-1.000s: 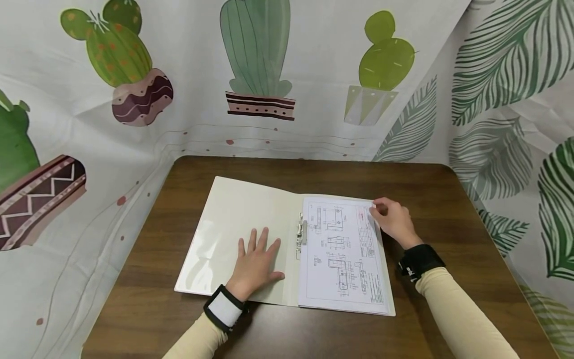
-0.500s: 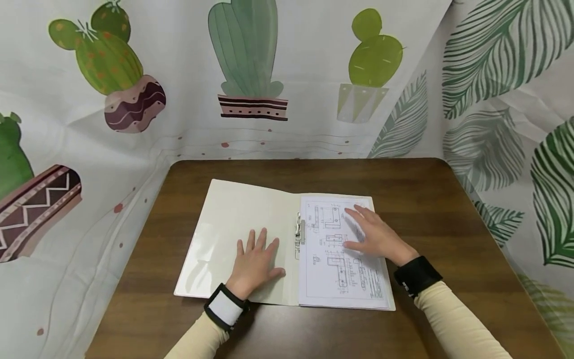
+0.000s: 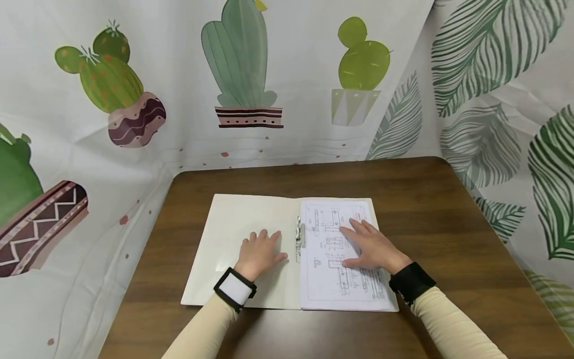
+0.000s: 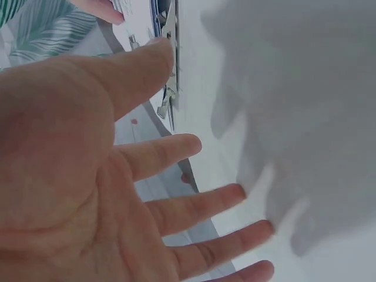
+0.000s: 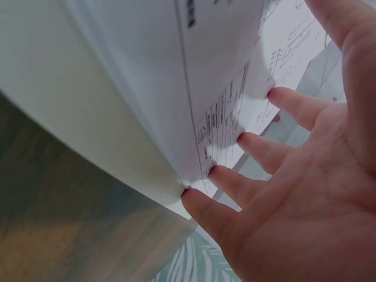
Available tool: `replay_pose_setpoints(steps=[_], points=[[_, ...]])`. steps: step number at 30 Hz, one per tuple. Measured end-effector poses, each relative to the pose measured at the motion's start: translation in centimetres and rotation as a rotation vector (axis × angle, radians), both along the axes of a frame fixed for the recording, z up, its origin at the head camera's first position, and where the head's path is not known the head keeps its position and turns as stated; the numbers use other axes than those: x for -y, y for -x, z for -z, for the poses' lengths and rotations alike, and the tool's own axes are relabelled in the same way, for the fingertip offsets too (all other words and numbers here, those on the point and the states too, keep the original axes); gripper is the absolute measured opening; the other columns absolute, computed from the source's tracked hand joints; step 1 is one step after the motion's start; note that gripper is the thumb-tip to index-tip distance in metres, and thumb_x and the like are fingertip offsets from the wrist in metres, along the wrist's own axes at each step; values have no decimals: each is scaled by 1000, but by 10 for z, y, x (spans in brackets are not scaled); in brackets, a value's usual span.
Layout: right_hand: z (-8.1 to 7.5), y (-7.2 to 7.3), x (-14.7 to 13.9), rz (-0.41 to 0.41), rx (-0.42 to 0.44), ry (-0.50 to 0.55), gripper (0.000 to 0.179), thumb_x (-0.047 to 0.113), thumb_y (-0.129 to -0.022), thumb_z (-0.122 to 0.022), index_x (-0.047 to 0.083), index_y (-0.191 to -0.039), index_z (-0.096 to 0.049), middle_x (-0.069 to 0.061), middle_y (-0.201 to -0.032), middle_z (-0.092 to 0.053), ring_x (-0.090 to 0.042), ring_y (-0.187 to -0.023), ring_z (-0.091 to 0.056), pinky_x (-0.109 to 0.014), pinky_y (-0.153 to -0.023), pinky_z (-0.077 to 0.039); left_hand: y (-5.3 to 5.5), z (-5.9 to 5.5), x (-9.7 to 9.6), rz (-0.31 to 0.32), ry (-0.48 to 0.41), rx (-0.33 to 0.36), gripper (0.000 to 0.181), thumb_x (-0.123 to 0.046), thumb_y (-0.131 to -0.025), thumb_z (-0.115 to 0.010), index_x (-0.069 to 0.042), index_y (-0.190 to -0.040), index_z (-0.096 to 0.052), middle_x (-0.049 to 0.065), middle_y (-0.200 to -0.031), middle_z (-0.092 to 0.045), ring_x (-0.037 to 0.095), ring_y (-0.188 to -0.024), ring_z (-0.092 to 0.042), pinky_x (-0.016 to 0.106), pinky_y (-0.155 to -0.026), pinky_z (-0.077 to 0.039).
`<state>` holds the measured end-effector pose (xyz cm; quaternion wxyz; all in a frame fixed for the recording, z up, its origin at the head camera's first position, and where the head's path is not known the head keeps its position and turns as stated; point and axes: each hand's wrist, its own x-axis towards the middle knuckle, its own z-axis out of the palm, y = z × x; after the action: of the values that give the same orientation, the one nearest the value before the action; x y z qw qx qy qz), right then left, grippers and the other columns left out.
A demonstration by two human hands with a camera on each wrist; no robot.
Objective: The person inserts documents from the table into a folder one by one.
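Note:
An open white ring binder (image 3: 211, 239) lies flat on the table. On its right half sits a stack of printed technical drawings (image 3: 320, 294), beside the metal clip (image 3: 299, 239) at the spine. Over the bare left cover is my left hand (image 3: 258, 257), fingers spread; in the left wrist view its fingertips (image 4: 232, 192) stand apart from their shadows on the cover. My right hand (image 3: 374, 249) lies over the drawings with its fingers spread. Seen from the right wrist, the fingertips (image 5: 218, 174) touch the top sheet near its edge.
The brown wooden table (image 3: 453, 239) extends around the binder on every side. Behind it hangs a white cloth (image 3: 309, 75) printed with cacti and leaves. Each wrist wears a dark strap (image 3: 412, 283).
My right hand has moved from the sheets' far right corner, where it pinched them, onto the drawings with fingers spread. The left hand has shifted slightly on the left cover.

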<state>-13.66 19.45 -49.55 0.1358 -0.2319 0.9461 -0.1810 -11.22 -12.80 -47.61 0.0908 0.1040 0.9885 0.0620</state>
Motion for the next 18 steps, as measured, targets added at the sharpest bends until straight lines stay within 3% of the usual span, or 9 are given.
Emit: replay_pose_setpoints(steps=[4, 8, 13, 18], points=[[3, 0, -1, -7, -26, -19, 92, 52, -83, -81, 12, -157, -43, -25, -165, -26, -55, -149, -20, -69, -113, -27, 17, 2, -11, 13, -12, -14, 48, -41, -96, -72, -10, -132, -67, 24, -122, -59, 43, -108, -58, 58, -85, -51], [5, 0, -2, -15, -49, -35, 92, 52, -84, -81, 11, -157, -43, -26, -164, -27, -56, -149, -21, -69, -113, -27, 35, 5, -19, 38, -58, 13, 37, -29, -102, -64, -10, -134, -64, 24, -133, -53, 47, -120, -50, 66, -92, -48], [7, 1, -2, -5, -59, -34, 92, 53, -83, -81, 12, -156, -44, -25, -164, -28, -55, -149, -21, -69, -112, -29, 57, 9, -27, 30, -164, 105, 44, -19, -106, -53, -16, -150, -52, 26, -158, -36, 58, -146, -23, 77, -108, -27], [10, 0, -2, 2, -49, -36, 92, 53, -83, -81, 13, -157, -44, -24, -165, -27, -54, -149, -21, -69, -113, -28, 71, 17, -30, 51, -209, 124, 47, -18, -107, -49, -20, -154, -48, 26, -165, -25, 57, -151, -7, 74, -116, -10]])
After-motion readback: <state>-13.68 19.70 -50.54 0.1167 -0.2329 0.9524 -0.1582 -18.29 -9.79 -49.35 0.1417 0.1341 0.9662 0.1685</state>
